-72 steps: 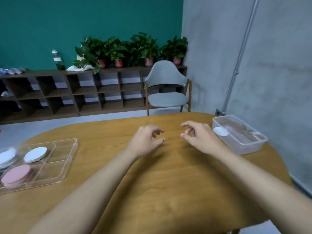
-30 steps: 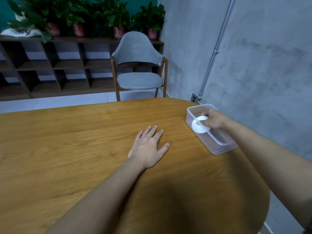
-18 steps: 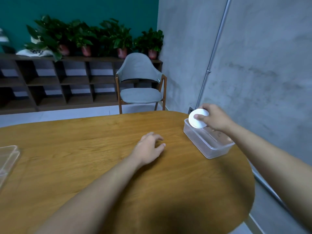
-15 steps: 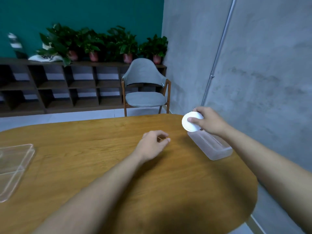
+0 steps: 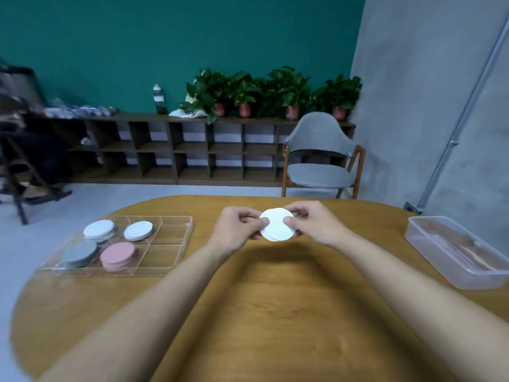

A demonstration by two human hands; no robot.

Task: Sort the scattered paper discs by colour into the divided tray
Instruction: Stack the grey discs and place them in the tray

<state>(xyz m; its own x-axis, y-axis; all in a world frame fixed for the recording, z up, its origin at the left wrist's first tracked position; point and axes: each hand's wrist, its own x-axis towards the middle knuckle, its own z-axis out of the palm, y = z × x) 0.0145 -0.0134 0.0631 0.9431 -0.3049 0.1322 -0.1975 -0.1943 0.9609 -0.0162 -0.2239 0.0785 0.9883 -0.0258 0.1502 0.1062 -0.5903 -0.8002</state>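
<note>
White paper discs (image 5: 277,224) hang above the desk (image 5: 275,312), pinched at opposite edges by fingers of your left hand (image 5: 237,230) and right hand (image 5: 314,224); the divided tray (image 5: 176,244) lies leftward, nearer your left hand.

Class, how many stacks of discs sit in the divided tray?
4: a pale stack far left, a white stack beside it, a grey stack near left, a pink stack near middle. None looks hidden.

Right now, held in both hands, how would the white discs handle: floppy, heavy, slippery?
Likely light: the left hand and right hand pinch the white discs near the rim. They look flat unsupported, so probably fairly stiff. Offset lower edges suggest sheets may slide apart.
</note>
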